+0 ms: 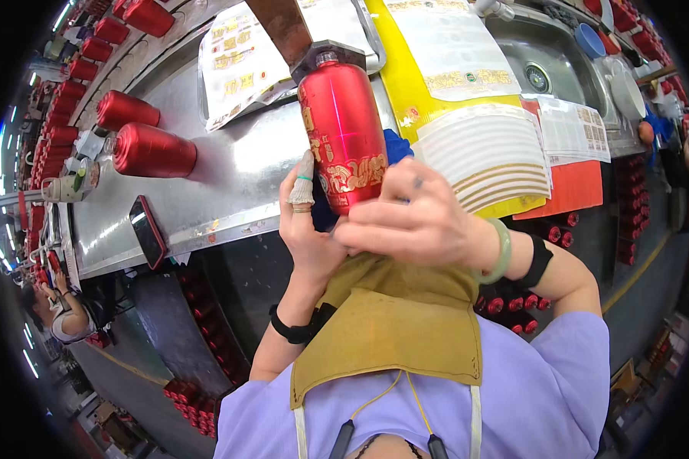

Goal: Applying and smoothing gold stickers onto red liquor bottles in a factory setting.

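Note:
A glossy red bottle point(348, 115) with gold decoration lies before me, its neck pointing away beside a dark angular block point(337, 52). Dark blue cloth point(397, 145) shows beside and under it. My left hand point(308, 233) is closed around the bottle's near left side; one finger wears a whitish wrap with a green band. Close to the bottle's base, my right hand point(429, 218) has its fingers curled in a pinch. Whatever those fingers hold, if anything, is hidden.
Curved white decal strips point(478, 157) lie on a yellow sheet point(406, 80) at right, near an orange-red sheet point(566, 191). Beyond is a sink point(543, 65). Left on the metal table point(230, 183) are red bottles point(153, 151) and a phone point(147, 232). Another person point(69, 314) is far left.

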`<control>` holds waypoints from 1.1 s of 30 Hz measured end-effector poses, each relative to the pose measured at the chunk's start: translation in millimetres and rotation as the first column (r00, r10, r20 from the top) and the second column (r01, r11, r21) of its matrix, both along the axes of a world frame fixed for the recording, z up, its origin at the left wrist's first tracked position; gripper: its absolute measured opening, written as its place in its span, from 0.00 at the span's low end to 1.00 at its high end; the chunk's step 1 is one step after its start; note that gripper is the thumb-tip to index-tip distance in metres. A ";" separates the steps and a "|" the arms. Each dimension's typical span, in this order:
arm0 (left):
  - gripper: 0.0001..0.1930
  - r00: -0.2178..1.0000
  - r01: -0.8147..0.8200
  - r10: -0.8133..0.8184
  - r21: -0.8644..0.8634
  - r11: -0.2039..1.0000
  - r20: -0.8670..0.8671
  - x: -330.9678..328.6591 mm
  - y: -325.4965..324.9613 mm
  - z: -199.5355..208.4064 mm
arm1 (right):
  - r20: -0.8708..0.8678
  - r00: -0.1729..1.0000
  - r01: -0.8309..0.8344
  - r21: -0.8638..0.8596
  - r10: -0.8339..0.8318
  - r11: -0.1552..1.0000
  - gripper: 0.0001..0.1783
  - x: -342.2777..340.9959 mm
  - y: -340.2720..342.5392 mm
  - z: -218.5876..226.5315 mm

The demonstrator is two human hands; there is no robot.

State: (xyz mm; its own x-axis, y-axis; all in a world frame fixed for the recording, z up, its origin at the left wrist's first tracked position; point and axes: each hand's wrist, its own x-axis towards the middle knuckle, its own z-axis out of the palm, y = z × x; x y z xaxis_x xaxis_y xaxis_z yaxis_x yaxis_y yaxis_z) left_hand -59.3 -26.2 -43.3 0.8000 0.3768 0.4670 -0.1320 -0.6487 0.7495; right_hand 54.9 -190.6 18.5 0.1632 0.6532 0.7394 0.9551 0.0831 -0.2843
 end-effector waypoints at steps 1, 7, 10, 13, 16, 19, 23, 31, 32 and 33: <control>0.43 1.000 0.005 -0.005 -0.001 1.000 0.000 -0.5 0.7 -0.5 | -0.110 0.988 0.105 -0.011 -0.106 0.994 0.07 4.4 3.4 0.1; 0.43 1.000 0.030 -0.030 0.061 0.998 -0.002 -1.9 5.2 -2.5 | 0.058 0.949 0.305 0.101 -0.311 0.947 0.08 24.0 6.9 -4.0; 0.42 0.999 0.041 -0.041 0.023 0.999 -0.034 -1.4 9.4 -6.1 | -0.043 0.998 -0.057 -0.047 0.055 0.997 0.09 4.6 4.5 7.8; 0.41 0.997 0.059 -0.058 0.008 0.998 -0.045 -3.4 11.2 -9.9 | -0.171 0.902 0.416 0.094 -0.397 0.905 0.07 35.9 9.2 -1.2; 0.42 0.996 0.065 -0.066 -0.014 0.998 -0.063 -4.0 12.7 -10.2 | 0.063 0.960 0.270 0.071 -0.274 0.960 0.08 20.2 6.3 -10.6; 0.43 0.995 0.070 -0.071 -0.015 0.997 -0.072 -2.3 10.7 -6.0 | -0.093 0.996 0.014 -0.024 -0.016 1.000 0.12 8.6 -0.5 -11.4; 0.44 0.997 0.077 -0.076 0.179 0.981 -0.014 -2.6 -2.2 6.6 | -0.273 0.857 0.470 0.066 -0.437 0.880 0.13 37.5 -10.0 -21.1; 0.36 0.984 0.050 0.048 0.531 0.846 -0.169 6.4 -38.9 28.1 | -0.477 0.741 0.547 0.018 -0.473 0.837 0.12 57.6 -30.8 -43.2; 0.35 0.981 0.046 0.067 0.552 0.833 -0.183 6.9 -40.2 27.5 | -0.404 0.804 0.500 0.063 -0.436 0.864 0.12 51.2 -30.3 -43.3; 0.37 0.989 0.018 0.063 0.525 0.851 -0.136 6.7 -39.3 26.1 | -0.375 0.815 0.491 0.042 -0.442 0.870 0.13 44.0 -28.8 -42.4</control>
State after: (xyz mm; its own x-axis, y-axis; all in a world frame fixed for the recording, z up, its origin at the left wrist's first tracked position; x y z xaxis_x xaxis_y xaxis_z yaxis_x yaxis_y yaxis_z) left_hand -52.5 -65.5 -17.2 0.8675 0.1273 0.4809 -0.0305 -0.9513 0.3068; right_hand 98.9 -219.5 -23.9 0.6815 0.3344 0.6510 0.7316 -0.2873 -0.6183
